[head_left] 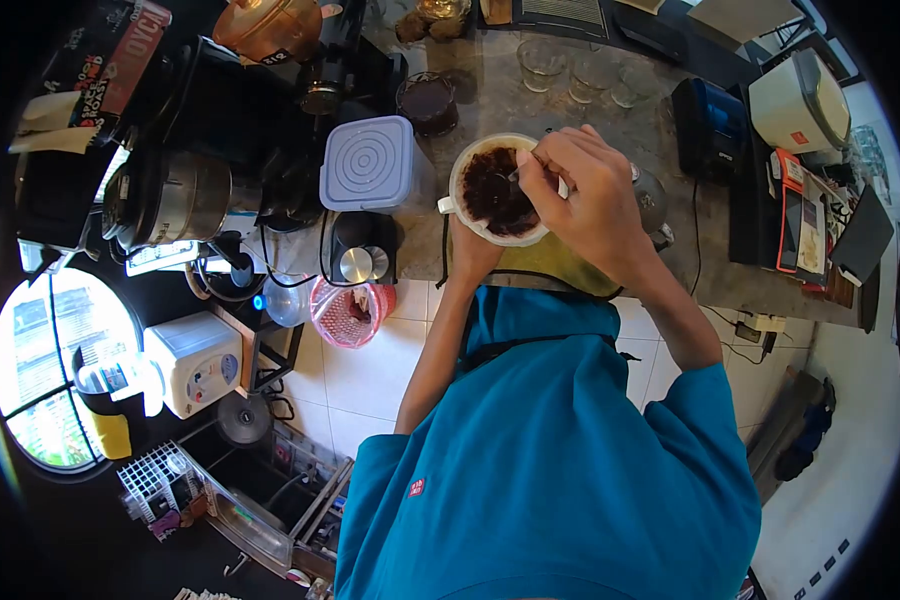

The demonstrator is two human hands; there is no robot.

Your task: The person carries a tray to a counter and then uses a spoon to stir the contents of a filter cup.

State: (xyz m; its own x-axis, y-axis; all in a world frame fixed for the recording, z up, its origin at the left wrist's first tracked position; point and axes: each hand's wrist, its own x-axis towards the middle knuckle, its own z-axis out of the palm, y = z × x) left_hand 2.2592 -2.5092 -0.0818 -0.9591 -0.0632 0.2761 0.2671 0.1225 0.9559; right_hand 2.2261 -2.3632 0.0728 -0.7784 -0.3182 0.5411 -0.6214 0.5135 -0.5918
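Observation:
A white cup-shaped vessel (457,190) with a small handle on its left stands at the near edge of the counter. Dark brown, coffee-like matter (490,185) coats its inside, wet in places. My left hand (475,250) holds the vessel from the near side, its fingers mostly hidden beneath. Over the vessel's right rim, my right hand (585,190) pinches a thin metal spoon (514,175) that dips into the dark matter; the fingers cover most of it. Partly behind my right wrist sits a clear glass vessel (651,200). An olive-green cloth (555,265) lies under my hands.
A lidded lavender container (368,165) and a glass of dark liquid (427,103) stand left of the vessel. Several clear glasses (541,65) are farther back. At right is a dark blue device (710,125) with a cable. A pink basket (352,312) sits on the floor below.

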